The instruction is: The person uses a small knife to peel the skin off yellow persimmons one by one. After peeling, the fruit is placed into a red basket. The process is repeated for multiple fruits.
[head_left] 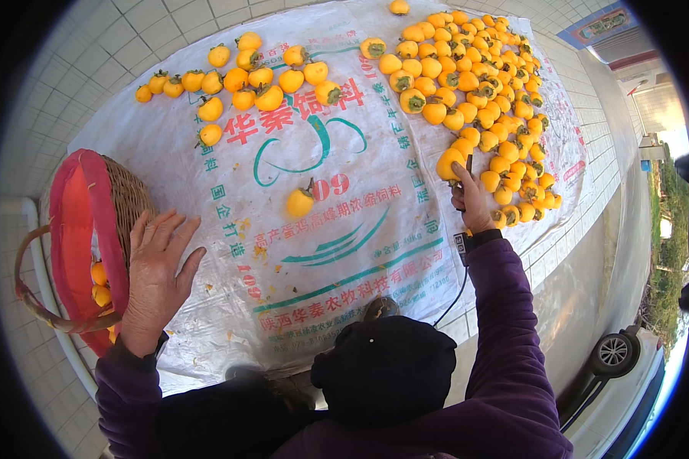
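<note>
Orange persimmons with green-brown calyxes lie on a printed white woven-plastic sheet (333, 229). My right hand (469, 192) has its fingers on a persimmon (450, 164) at the near left edge of the large heap of persimmons (471, 80), and a thin dark tool (469, 163) sticks up by its fingertips. My left hand (163, 267) holds nothing, with its fingers apart, over the right side of a wicker basket (127, 192). One lone persimmon (300, 203) sits on the sheet between my hands. A looser group of persimmons (244, 80) lies at the upper left.
The basket has a red-pink cloth lining (83, 229), an arched handle (28, 258) and several persimmons inside. A dark cable (459, 295) runs from a small device at my right wrist. Tiled floor (120, 34) surrounds the sheet. A car (626, 384) stands at the lower right.
</note>
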The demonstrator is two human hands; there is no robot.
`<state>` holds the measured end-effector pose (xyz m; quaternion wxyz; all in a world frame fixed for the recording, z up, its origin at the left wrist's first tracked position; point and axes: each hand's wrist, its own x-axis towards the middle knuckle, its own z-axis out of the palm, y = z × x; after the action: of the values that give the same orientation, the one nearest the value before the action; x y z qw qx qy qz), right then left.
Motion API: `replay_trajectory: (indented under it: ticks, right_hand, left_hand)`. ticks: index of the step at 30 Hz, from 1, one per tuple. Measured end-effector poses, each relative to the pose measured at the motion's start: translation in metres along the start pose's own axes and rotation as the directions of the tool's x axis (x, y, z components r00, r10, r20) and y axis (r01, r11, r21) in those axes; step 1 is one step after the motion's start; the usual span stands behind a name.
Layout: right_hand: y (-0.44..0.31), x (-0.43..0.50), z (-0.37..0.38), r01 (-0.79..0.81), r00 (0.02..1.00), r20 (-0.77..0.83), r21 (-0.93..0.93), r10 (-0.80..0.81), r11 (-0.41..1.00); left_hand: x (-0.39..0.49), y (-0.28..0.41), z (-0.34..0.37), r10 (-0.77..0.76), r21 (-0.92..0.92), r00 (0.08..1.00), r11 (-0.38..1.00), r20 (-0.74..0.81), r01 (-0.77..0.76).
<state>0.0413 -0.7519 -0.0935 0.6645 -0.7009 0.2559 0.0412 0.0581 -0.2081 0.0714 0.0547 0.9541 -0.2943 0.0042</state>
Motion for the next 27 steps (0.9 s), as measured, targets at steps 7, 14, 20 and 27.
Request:
replay_trajectory:
  ticks: [7, 14, 20, 27]
  right_hand:
    - [-0.059, -0.073, 0.162, -0.331, 0.761, 0.649, 0.401, -0.01, 0.854]
    - [-0.095, -0.124, 0.275, -0.495, 0.428, 0.89, 0.085, 0.158, 0.865]
    - [-0.098, -0.148, 0.301, -0.569, 0.359, 0.9, 0.003, 0.245, 0.822]
    - [-0.094, -0.13, 0.273, -0.32, 0.669, 0.741, 0.219, 0.056, 0.922]
  left_hand:
    - [-0.002, 0.034, 0.004, -0.001, -0.569, 0.985, 0.816, 0.173, 0.101]
    - [-0.014, 0.035, -0.002, -0.063, -0.729, 0.998, 0.684, -0.018, 0.03]
    - [-0.022, 0.014, 0.011, -0.07, -0.931, 0.997, 0.365, -0.012, 0.014]
    - [-0.028, 0.005, 0.013, -0.108, -0.911, 0.929, -0.261, 0.355, 0.318]
